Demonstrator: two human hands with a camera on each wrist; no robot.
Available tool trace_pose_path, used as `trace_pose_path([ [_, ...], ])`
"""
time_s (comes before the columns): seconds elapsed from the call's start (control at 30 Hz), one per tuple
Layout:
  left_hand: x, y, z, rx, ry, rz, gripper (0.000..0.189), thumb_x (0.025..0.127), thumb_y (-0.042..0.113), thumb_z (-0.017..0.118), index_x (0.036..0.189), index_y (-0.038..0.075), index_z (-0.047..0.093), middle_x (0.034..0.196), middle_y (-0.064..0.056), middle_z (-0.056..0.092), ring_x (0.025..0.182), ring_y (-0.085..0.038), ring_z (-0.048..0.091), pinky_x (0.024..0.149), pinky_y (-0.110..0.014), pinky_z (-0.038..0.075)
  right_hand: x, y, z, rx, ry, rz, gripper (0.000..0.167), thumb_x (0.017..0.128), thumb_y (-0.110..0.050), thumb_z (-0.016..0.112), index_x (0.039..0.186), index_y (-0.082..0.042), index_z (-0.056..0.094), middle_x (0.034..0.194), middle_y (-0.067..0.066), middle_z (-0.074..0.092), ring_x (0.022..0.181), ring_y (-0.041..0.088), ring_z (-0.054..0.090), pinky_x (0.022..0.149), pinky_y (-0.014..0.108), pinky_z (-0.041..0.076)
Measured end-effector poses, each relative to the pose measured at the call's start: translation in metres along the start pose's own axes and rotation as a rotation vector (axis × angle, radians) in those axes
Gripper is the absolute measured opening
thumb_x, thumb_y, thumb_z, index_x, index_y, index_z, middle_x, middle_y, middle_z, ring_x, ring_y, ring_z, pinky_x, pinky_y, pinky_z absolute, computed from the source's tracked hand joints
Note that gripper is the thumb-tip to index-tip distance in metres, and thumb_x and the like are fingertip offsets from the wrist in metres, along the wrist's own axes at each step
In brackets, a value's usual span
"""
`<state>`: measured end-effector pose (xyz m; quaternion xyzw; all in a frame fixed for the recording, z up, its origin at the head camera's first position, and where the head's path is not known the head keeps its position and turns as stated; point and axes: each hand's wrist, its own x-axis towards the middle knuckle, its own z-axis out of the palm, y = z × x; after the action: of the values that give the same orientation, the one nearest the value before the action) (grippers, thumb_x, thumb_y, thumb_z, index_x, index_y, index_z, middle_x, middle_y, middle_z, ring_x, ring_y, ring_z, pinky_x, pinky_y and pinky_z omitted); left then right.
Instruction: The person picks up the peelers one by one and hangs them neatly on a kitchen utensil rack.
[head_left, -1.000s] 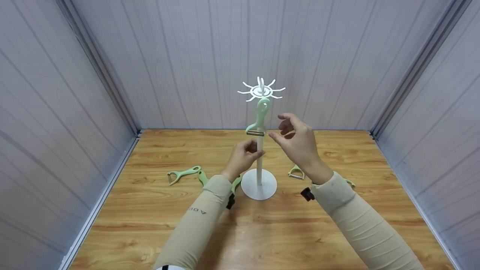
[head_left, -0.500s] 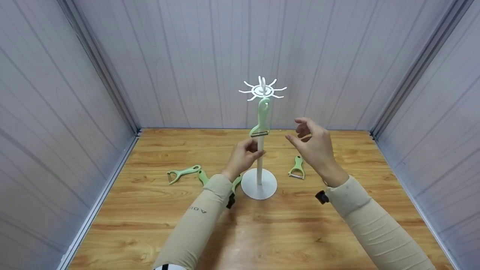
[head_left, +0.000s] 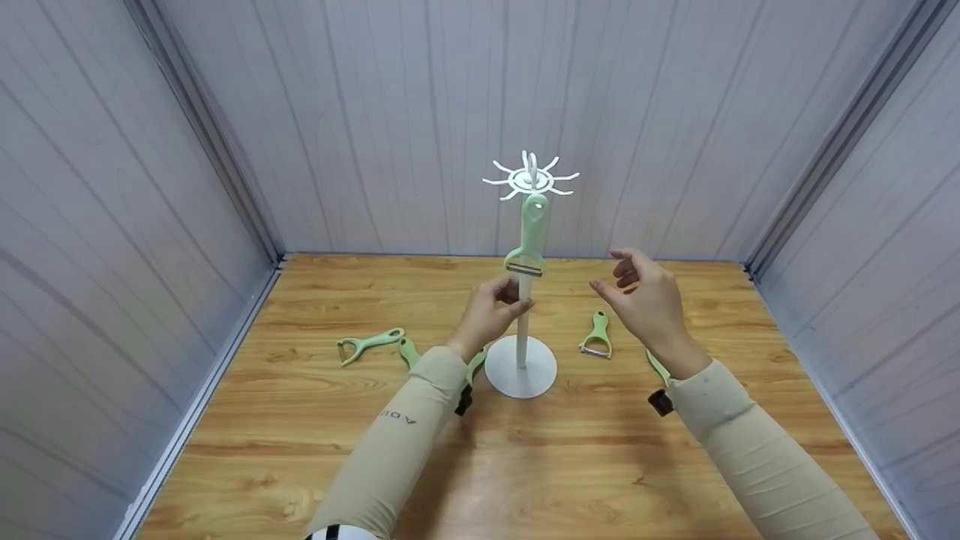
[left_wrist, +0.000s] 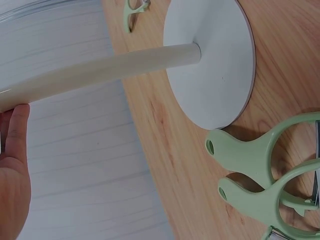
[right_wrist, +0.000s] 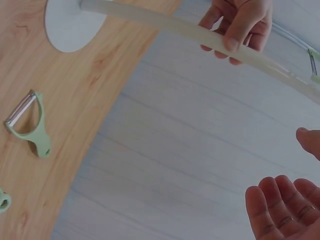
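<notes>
Left hand (head_left: 486, 319) pinching white stand pole (head_left: 523, 330). Right hand (head_left: 646, 306) apart from it, fingers relaxed, thumb spread. Green peeler (head_left: 533, 229) hanging from hook rack (head_left: 531, 181); other peelers (head_left: 600, 324) on table (head_left: 255, 442).

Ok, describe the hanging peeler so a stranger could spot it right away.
Find the white stand on the wooden table. Just below its hooks hangs a green peeler, blade down, above the left hand. The other visible peelers lie on the table; only this one hangs.
</notes>
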<state>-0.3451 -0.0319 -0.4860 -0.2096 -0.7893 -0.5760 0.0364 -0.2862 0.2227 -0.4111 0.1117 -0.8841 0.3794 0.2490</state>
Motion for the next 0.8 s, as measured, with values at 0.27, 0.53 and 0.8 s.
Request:
trace_pose_path([
  [0.27,0.0,0.001,0.001,-0.002,0.002,-0.006,0.018,0.1,0.005,0.078,0.115,-0.003,0.074,0.104,-0.014,0.078,0.092,-0.014,0.07,0.085,-0.03,0.061,-0.002,0.016,0.003,-0.001,-0.002,0.054,0.048,0.094,-0.018,0.088,0.133,0.003,0.07,0.103,0.022,0.073,0.092,0.039,0.074,0.087,0.054,0.061],
  [0.53,0.002,-0.002,0.0,-0.002,0.011,0.012,0.018,0.099,0.004,0.079,0.115,-0.003,0.075,0.104,-0.016,0.078,0.092,-0.014,0.07,0.085,-0.03,0.062,-0.004,0.027,0.008,-0.016,0.002,0.084,0.049,0.093,-0.022,0.089,0.13,0.003,0.07,0.105,0.024,0.075,0.094,0.043,0.075,0.087,0.058,0.061],
  [0.8,0.001,-0.001,0.0,-0.003,0.003,0.009,0.016,0.099,0.005,0.078,0.114,-0.002,0.075,0.104,-0.015,0.078,0.092,-0.012,0.068,0.089,-0.031,0.061,-0.007,0.039,0.015,-0.03,-0.017,0.136,0.052,0.094,-0.023,0.088,0.135,0.003,0.07,0.109,0.024,0.074,0.097,0.042,0.074,0.087,0.058,0.061],
])
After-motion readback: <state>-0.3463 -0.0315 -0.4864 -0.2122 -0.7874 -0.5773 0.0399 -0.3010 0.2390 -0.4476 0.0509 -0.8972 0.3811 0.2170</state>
